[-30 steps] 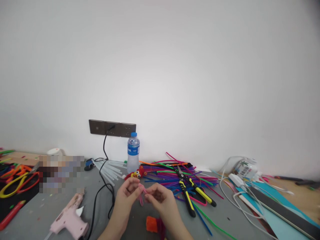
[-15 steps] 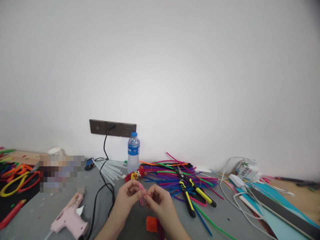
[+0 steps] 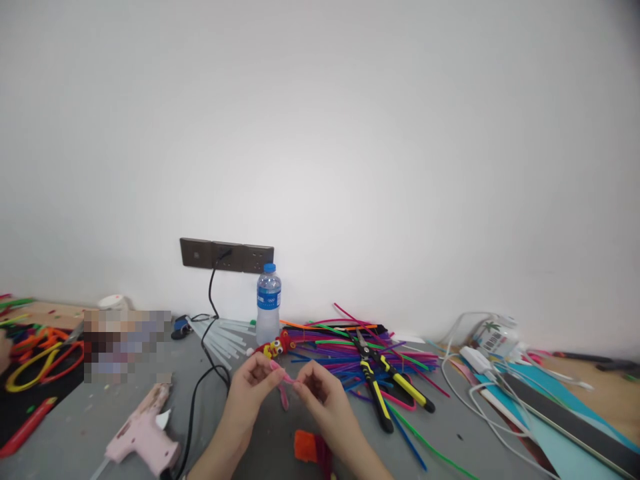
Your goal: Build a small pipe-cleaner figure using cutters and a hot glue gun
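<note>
Pipe cleaner (image 3: pixel 285 398), pink and bent, up over your counter (image 3: pixel 90 427). Your left hand (image 3: pixel 253 389) and right hand (image 3: pixel 319 392) each pinch it, fingers closed; one length hangs between them. Orange piece (image 3: pixel 305 446) beside your right forearm. Pliers (image 3: pixel 370 382) lie on loose coloured stems (image 3: pixel 335 366), beyond your right hand.

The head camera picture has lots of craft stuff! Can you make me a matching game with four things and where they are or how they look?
Things:
1. pale pink pipe cleaner
2. glue gun
3. pliers
4. water bottle

Clues:
A. lying on a colourful pipe cleaner heap
B. standing upright with a blue cap on
C. pinched by the left hand and right hand
D. lying left of the black cable

Pairs: 1-C, 2-D, 3-A, 4-B
</note>
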`<act>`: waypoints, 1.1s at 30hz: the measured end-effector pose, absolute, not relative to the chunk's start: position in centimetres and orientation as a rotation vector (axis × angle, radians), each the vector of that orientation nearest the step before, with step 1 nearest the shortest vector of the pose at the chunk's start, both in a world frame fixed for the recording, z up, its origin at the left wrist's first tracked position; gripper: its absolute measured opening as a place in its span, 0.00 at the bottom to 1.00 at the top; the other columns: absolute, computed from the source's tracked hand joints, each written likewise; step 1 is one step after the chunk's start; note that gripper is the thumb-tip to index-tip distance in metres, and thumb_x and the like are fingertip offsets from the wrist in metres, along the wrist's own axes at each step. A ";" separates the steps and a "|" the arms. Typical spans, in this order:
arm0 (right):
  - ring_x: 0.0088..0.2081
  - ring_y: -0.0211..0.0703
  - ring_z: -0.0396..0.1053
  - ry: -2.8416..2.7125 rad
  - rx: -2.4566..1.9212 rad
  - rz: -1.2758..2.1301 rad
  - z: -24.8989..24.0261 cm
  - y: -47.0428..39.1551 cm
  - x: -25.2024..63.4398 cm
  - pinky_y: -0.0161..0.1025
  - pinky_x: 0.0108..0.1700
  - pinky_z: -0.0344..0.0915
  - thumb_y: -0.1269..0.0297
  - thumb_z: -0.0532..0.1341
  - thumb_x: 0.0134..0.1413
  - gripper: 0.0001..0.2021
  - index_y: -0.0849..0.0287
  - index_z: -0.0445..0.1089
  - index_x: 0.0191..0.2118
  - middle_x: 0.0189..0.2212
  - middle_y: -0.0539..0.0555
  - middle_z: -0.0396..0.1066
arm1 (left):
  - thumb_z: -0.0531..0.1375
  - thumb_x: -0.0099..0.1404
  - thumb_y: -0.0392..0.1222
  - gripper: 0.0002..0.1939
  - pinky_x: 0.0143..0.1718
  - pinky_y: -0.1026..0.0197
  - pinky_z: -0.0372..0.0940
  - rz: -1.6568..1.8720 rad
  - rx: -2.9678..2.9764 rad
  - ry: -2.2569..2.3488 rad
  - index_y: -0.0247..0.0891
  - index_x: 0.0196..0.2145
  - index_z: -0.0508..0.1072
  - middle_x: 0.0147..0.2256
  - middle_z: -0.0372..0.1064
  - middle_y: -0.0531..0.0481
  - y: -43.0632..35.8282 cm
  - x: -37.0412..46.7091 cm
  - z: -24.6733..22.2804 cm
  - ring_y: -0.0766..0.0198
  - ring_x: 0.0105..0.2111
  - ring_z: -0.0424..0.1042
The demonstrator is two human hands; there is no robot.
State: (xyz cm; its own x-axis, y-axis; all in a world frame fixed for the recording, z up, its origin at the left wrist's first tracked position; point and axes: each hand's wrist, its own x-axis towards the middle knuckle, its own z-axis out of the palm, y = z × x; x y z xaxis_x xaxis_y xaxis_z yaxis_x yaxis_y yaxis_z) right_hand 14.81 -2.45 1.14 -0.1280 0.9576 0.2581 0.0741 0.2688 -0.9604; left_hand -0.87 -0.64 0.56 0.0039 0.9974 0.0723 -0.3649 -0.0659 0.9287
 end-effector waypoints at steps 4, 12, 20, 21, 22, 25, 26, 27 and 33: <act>0.23 0.34 0.51 -1.424 -0.972 1.140 0.7 -2.1 15.0 0.32 0.26 0.48 0.46 0.63 0.51 0.20 0.59 0.63 0.27 0.20 0.44 0.56 | 0.73 0.48 0.44 0.15 0.27 0.69 0.62 1.331 0.928 0.795 0.36 0.22 0.71 0.20 0.69 0.57 -0.8 -0.6 0.8 0.69 0.23 0.66; 0.23 0.33 0.52 -1.392 -0.952 1.192 0.2 -1.9 15.2 0.32 0.25 0.48 0.44 0.65 0.48 0.21 0.59 0.64 0.27 0.20 0.44 0.57 | 0.74 0.47 0.45 0.16 0.29 0.65 0.67 1.336 0.913 0.791 0.36 0.24 0.71 0.23 0.69 0.55 -1.1 -0.2 1.2 0.65 0.28 0.70; 0.22 0.33 0.52 -1.367 -0.924 1.217 0.9 -2.0 15.2 0.32 0.24 0.48 0.44 0.66 0.46 0.22 0.59 0.64 0.25 0.19 0.44 0.58 | 0.73 0.47 0.43 0.16 0.28 0.68 0.65 1.307 0.928 0.728 0.36 0.24 0.69 0.24 0.67 0.56 -1.3 -0.1 1.3 0.66 0.28 0.69; 0.21 0.33 0.53 -1.362 -0.919 1.221 1.0 -2.1 15.2 0.31 0.24 0.48 0.45 0.67 0.46 0.21 0.59 0.64 0.25 0.19 0.44 0.58 | 0.74 0.47 0.43 0.17 0.27 0.68 0.65 1.308 0.932 0.725 0.36 0.23 0.69 0.23 0.67 0.56 -1.3 -0.1 1.3 0.67 0.27 0.69; 0.21 0.33 0.53 -1.357 -0.916 1.224 1.1 -2.1 15.2 0.31 0.24 0.49 0.45 0.67 0.46 0.21 0.59 0.65 0.25 0.18 0.44 0.59 | 0.74 0.46 0.43 0.17 0.27 0.69 0.64 1.308 0.930 0.724 0.36 0.24 0.69 0.23 0.67 0.56 -1.3 0.0 1.3 0.68 0.26 0.69; 0.21 0.33 0.54 -1.350 -0.911 1.244 1.2 -2.1 15.3 0.31 0.24 0.51 0.45 0.67 0.46 0.21 0.59 0.65 0.26 0.19 0.44 0.60 | 0.75 0.45 0.41 0.20 0.27 0.69 0.64 1.318 0.883 0.721 0.38 0.32 0.71 0.23 0.69 0.58 -1.3 0.0 1.4 0.69 0.25 0.69; 0.21 0.33 0.55 -1.354 -0.910 1.259 1.2 -2.1 15.5 0.31 0.24 0.51 0.46 0.67 0.46 0.20 0.59 0.65 0.26 0.19 0.45 0.61 | 0.75 0.44 0.40 0.23 0.27 0.69 0.63 1.310 0.865 0.722 0.39 0.37 0.71 0.22 0.69 0.59 -1.3 0.0 1.4 0.69 0.24 0.69; 0.21 0.33 0.56 -1.361 -0.907 1.274 1.3 -2.0 15.6 0.31 0.25 0.52 0.47 0.68 0.46 0.20 0.59 0.66 0.26 0.20 0.45 0.62 | 0.75 0.44 0.40 0.27 0.27 0.69 0.63 1.294 0.855 0.724 0.41 0.42 0.70 0.22 0.69 0.59 -1.4 0.0 1.3 0.68 0.25 0.70; 0.27 0.38 0.63 -1.454 -0.815 1.310 2.0 -2.1 16.8 0.34 0.31 0.58 0.54 0.69 0.47 0.14 0.59 0.69 0.28 0.24 0.48 0.66 | 0.75 0.44 0.40 0.40 0.24 0.66 0.61 1.179 0.872 0.669 0.39 0.54 0.67 0.22 0.70 0.57 -1.5 0.0 0.9 0.66 0.23 0.69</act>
State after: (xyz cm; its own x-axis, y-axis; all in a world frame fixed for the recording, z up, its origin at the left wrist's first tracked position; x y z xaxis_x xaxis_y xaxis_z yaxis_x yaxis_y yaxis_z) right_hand 16.84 -2.05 1.97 -0.2968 0.9284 0.2237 -0.1258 0.1942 -0.9729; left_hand 0.00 -1.47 0.89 0.2633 0.9647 -0.0028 -0.4971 0.1382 0.8566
